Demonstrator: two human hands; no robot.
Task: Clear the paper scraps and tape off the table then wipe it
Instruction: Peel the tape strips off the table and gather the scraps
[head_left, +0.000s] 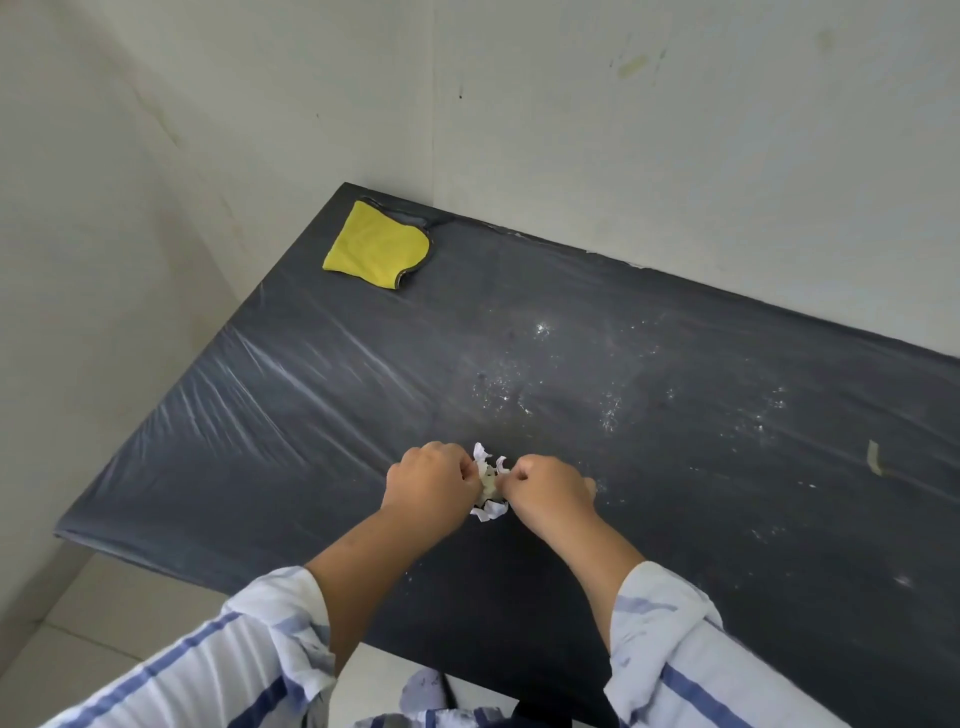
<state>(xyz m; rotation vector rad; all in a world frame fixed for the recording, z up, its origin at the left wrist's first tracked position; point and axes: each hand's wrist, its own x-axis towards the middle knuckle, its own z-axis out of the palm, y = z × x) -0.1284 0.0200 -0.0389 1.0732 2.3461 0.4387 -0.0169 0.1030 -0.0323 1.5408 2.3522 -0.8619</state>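
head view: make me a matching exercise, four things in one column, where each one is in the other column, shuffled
Things
1. yellow cloth
2. paper scraps
3. tape strip
4. white specks

Places
a. lying alone toward the right side of the table
b. pinched between the left hand and the right hand
c. far left corner, near the wall
d. scattered over the middle

Pairs: 1-c, 2-b, 3-a, 4-d
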